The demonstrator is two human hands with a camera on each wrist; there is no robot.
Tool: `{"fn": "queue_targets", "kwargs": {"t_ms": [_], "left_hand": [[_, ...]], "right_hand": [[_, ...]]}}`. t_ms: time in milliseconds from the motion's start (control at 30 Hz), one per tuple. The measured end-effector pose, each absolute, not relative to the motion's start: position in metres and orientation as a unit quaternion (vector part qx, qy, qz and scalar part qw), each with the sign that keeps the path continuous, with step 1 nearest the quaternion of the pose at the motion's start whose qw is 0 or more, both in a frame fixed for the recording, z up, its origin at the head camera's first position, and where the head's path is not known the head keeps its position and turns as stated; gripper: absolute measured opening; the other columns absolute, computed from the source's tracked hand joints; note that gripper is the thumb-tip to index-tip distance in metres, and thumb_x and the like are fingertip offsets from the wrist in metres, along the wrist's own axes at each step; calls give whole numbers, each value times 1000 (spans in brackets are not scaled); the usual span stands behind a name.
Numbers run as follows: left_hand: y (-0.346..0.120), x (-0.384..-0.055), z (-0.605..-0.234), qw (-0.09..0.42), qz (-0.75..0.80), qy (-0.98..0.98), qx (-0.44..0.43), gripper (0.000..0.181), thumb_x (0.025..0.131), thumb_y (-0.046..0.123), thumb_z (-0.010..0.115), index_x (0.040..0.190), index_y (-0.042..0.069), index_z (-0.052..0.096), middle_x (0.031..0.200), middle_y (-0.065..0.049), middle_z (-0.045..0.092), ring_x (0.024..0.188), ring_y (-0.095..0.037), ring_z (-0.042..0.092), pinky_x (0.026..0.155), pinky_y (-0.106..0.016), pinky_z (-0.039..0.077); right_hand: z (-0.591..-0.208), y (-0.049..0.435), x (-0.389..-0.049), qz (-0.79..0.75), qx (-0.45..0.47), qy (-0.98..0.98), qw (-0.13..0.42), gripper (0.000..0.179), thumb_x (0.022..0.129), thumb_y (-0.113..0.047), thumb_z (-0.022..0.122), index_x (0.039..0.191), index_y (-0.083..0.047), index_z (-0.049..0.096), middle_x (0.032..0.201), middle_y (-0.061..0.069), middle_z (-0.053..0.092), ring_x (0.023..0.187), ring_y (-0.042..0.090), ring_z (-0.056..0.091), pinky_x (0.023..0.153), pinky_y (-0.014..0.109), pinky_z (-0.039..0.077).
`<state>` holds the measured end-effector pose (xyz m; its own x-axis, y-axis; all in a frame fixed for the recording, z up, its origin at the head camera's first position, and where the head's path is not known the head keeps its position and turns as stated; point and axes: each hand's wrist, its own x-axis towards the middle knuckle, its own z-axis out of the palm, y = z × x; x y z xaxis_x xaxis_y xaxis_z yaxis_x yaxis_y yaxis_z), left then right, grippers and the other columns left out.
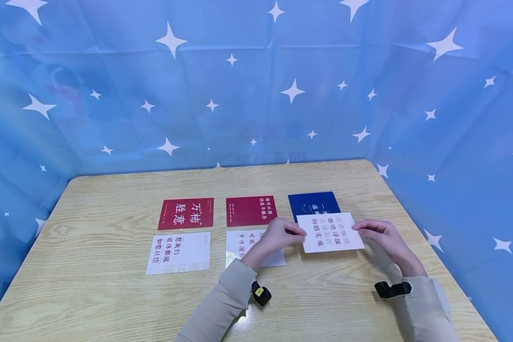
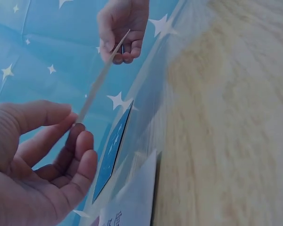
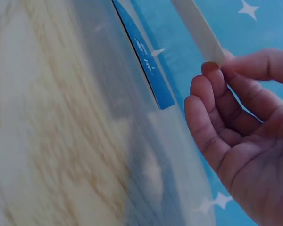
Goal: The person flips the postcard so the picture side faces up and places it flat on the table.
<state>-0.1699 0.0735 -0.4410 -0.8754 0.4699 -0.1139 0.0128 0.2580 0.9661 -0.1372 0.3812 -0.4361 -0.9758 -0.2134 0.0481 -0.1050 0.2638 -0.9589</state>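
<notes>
A white card [image 1: 331,232] printed with dark red characters is held up above the table between both hands. My left hand [image 1: 280,235] pinches its left edge between thumb and fingers, and my right hand [image 1: 382,236] pinches the right edge. Seen nearly edge-on in the left wrist view, the card [image 2: 96,87] stands off the tabletop. Behind it in the head view lies a blue card [image 1: 309,202], its lower part hidden. Another white card [image 1: 235,249] lies under my left wrist, partly covered by the hand and sleeve.
Two red cards [image 1: 185,213] lie in the back row on the wooden table [image 1: 102,285], left of the blue one. A white card [image 1: 179,266] lies at the front left. A blue star-patterned cloth [image 1: 239,109] hangs behind the table and along its sides.
</notes>
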Motion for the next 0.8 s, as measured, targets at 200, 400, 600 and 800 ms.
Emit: {"fn": "queue_targets", "kwargs": {"t_ms": [200, 400, 600, 800], "left_hand": [[77, -165, -441, 204, 563, 781, 181, 13, 78, 8, 75, 90, 4, 75, 92, -4, 71, 80, -4, 59, 68, -17, 46], [78, -161, -442, 220, 548, 788, 176, 16, 78, 8, 74, 93, 2, 74, 92, -6, 71, 74, -3, 55, 63, -17, 45], [81, -158, -441, 233, 520, 805, 166, 20, 78, 10, 75, 95, 1, 74, 89, -3, 69, 71, -5, 56, 62, -18, 46], [83, -157, -439, 266, 515, 802, 142, 24, 80, 10, 73, 101, 0, 72, 67, 1, 60, 44, -7, 43, 52, -17, 39]], "right_hand": [[-439, 378, -137, -532, -71, 842, 59, 31, 83, -2, 68, 111, 11, 61, 97, -9, 67, 76, 5, 59, 65, 19, 48], [-445, 377, -136, -486, -95, 867, 62, 35, 81, -3, 69, 112, 11, 61, 101, 2, 68, 77, 6, 57, 64, 19, 47], [-446, 374, -137, -453, -127, 881, 47, 31, 81, -1, 70, 108, 12, 63, 93, 13, 67, 74, 4, 56, 59, 19, 46], [-438, 368, -139, -376, -118, 918, 51, 29, 79, -5, 72, 106, 6, 67, 94, 17, 68, 71, 3, 54, 56, 21, 44]]}}
